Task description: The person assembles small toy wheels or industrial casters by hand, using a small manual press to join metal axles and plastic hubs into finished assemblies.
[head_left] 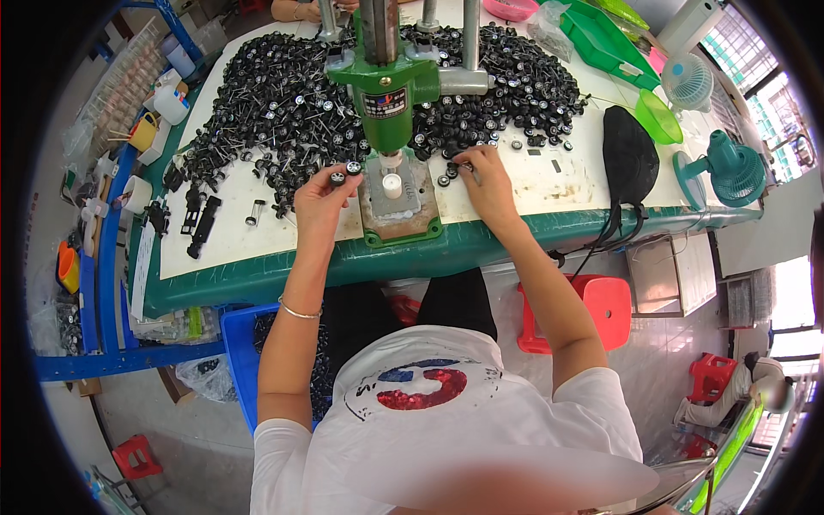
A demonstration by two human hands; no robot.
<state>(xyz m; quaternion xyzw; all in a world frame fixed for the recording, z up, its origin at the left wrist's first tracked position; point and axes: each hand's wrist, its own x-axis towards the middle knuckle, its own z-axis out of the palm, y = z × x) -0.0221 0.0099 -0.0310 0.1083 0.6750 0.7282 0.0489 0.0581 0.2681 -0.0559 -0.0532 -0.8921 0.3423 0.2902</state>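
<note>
Near white tabletop [554, 184], red stool [608, 307]

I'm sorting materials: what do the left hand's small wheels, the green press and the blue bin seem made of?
Small wheels: perhaps plastic or rubber; black rims, shiny silvery centres.
Green press: probably painted metal; glossy coat, bare grey columns.
Blue bin: likely smooth plastic, given its even colour.

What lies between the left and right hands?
In the head view: the green press's base, its white cylinder, and black wheels beside the right hand.
</note>
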